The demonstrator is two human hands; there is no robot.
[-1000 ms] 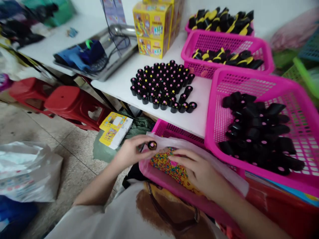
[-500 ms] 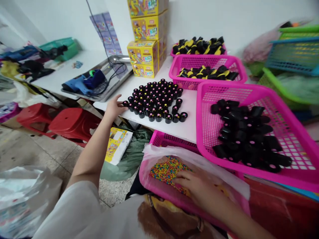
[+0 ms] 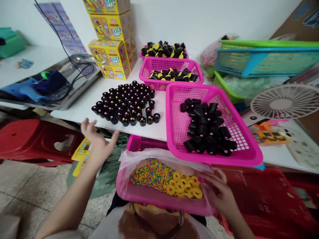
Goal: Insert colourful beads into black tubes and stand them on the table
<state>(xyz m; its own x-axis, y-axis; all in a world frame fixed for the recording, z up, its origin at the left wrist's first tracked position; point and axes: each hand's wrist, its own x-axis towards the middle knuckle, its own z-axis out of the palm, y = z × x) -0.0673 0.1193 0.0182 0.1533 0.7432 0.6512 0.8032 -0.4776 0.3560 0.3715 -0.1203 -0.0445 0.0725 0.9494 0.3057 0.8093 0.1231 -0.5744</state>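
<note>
My left hand (image 3: pixel 96 137) hovers open and empty, fingers spread, just below the front edge of the white table (image 3: pixel 82 108), near the upright black caps (image 3: pixel 124 103) set out in rows. On my lap sits a pink basket (image 3: pixel 154 200) lined with a clear bag, with small multicoloured beads (image 3: pixel 151 174) and yellow rings (image 3: pixel 183 187) in it. My right hand (image 3: pixel 220 194) rests at that basket's right end beside the rings, fingers stretched out, nothing visible in it.
A pink basket (image 3: pixel 245 151) of loose black caps overhangs the table front. Behind stand two pink baskets (image 3: pixel 159 64) of black-and-yellow parts and stacked yellow boxes (image 3: pixel 109 53). A metal tray (image 3: pixel 74 88) lies left, red stools (image 3: pixel 30 139) below, a white fan (image 3: pixel 284 101) right.
My left hand carried a black cap from my lap to the rows on the table, set it down, and has drawn back empty. My right hand slid from the beads to the basket's right end.
</note>
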